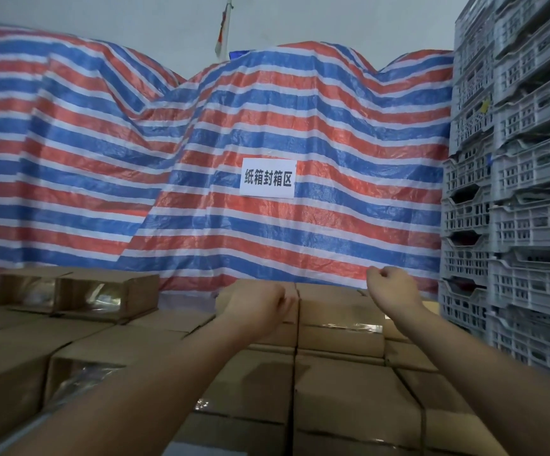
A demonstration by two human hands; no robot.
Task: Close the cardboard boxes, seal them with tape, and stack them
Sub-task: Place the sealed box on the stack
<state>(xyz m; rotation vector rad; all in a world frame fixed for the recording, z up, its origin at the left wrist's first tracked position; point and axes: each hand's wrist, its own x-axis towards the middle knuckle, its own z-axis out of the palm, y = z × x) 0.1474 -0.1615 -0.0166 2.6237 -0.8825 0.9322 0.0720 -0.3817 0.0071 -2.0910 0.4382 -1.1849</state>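
Many closed brown cardboard boxes [342,393] are stacked in rows below me, several with shiny clear tape across their seams. My left hand [256,301] lies on the top of a box [226,299] in the far row, its fingers curled over that box's right edge. Beside it stands a taped box [336,312]. My right hand [392,286] hovers just above the far right corner of that box as a loose fist, with nothing visible in it. No tape roll or dispenser is in view.
Two taped boxes [102,294] sit raised at the back left. A red, white and blue striped tarp [267,120] with a white paper sign [268,178] covers everything behind the stack. Tall stacks of grey plastic crates [517,199] wall off the right side.
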